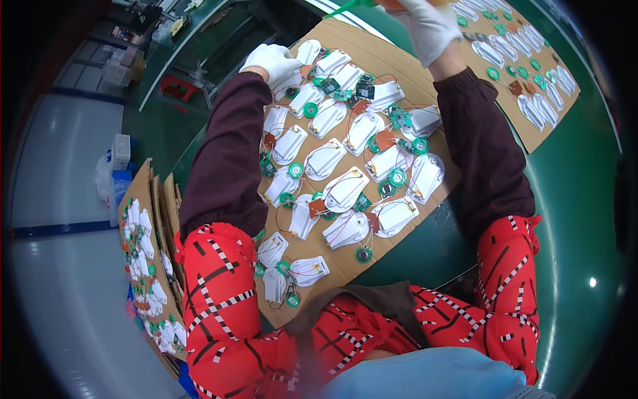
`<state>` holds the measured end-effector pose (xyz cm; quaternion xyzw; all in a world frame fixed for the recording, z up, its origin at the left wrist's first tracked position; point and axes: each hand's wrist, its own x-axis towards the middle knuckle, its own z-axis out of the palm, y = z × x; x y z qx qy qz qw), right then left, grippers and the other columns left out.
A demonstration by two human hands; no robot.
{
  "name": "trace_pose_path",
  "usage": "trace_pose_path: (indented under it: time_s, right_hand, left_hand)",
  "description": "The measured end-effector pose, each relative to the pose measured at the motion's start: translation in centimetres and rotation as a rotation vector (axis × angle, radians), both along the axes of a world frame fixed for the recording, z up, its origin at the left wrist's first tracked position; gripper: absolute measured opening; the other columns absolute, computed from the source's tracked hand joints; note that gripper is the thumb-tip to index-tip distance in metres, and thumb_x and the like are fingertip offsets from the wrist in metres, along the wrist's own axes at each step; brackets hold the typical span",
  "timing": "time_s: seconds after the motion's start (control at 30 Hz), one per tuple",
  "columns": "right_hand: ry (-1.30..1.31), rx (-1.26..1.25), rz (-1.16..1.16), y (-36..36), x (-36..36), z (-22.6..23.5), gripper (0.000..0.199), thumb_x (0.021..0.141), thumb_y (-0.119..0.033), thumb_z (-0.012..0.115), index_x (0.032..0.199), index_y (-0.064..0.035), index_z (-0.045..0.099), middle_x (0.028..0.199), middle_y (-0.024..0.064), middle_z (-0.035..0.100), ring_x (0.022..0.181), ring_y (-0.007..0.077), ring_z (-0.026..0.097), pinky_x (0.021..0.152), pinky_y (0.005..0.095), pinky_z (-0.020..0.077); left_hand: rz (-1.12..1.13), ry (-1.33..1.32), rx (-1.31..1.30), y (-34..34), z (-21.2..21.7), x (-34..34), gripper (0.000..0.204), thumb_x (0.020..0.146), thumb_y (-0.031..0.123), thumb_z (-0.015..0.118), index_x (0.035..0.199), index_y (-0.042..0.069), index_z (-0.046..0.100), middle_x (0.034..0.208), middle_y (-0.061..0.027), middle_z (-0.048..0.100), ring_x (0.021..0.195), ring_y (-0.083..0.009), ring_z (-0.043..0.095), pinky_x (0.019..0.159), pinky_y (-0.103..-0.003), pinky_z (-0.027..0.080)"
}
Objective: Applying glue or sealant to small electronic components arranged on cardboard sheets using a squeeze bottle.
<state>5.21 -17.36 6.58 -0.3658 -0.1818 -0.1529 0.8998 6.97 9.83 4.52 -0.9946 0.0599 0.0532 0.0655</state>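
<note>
My left hand (271, 63), in a white glove, is at the far left edge of a cardboard sheet (425, 86). Its fingers are curled beside a white plastic housing (286, 85), and what they hold, if anything, is hidden. At the top edge my right hand (428, 30), also gloved, is closed around an orange object with a thin green pointed tip (349, 8). The frame cuts this object off, so its kind does not show. Across the sheet lie several more white housings (325, 158) wired to green circuit boards (399, 116), round green-rimmed parts (397, 177) and brown squares (385, 139).
A second cardboard sheet (495, 80) with similar white parts lies at the far right on the green table (565, 173). To my left, below the table, cardboard sheets with parts (143, 266) lean upright. A red stool (179, 88) stands beyond.
</note>
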Motion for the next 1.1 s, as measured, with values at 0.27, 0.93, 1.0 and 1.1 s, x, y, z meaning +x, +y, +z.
trace_pose_path:
  time_s: [0.27,0.93,1.0,1.1]
  right_hand:
    - [0.006,-0.563,0.029,6.2,3.9,-1.8,0.055,0.065,-0.008,0.079,0.115,-0.0036,0.055,0.099,0.0076,0.063,0.087,0.0172,0.060,0.075,0.0297,0.0498]
    - [-0.020,-0.702,0.118,11.0,4.3,-2.7,0.064,0.061,-0.016,0.082,0.116,-0.0014,0.053,0.107,0.0103,0.061,0.100,0.0212,0.057,0.090,0.0323,0.0435]
    - [-0.038,-0.714,0.112,10.9,4.3,-2.7,0.064,0.061,-0.016,0.082,0.116,-0.0015,0.053,0.107,0.0103,0.061,0.099,0.0211,0.057,0.090,0.0324,0.0435]
    - [-0.066,-0.728,0.084,10.8,4.1,-2.6,0.064,0.061,-0.017,0.082,0.115,-0.0016,0.052,0.106,0.0102,0.061,0.099,0.0213,0.056,0.089,0.0327,0.0435]
  left_hand:
    - [0.007,0.040,-0.014,-0.4,-0.2,-0.5,0.032,0.082,0.030,0.054,0.105,0.014,0.067,0.102,-0.0155,0.065,0.094,-0.0322,0.061,0.085,-0.039,0.047]
    - [-0.074,-0.154,-0.026,0.5,-1.9,-2.2,0.024,0.082,0.020,0.052,0.096,0.014,0.070,0.085,-0.0157,0.066,0.086,-0.0319,0.061,0.080,-0.041,0.049]
    - [-0.079,-0.171,-0.021,0.7,-2.4,-2.0,0.024,0.082,0.021,0.052,0.095,0.014,0.071,0.085,-0.0158,0.065,0.085,-0.0323,0.061,0.080,-0.041,0.049]
    - [-0.085,-0.181,-0.018,1.0,-2.7,-1.6,0.023,0.082,0.021,0.052,0.093,0.014,0.071,0.085,-0.0162,0.065,0.085,-0.0332,0.061,0.080,-0.042,0.049]
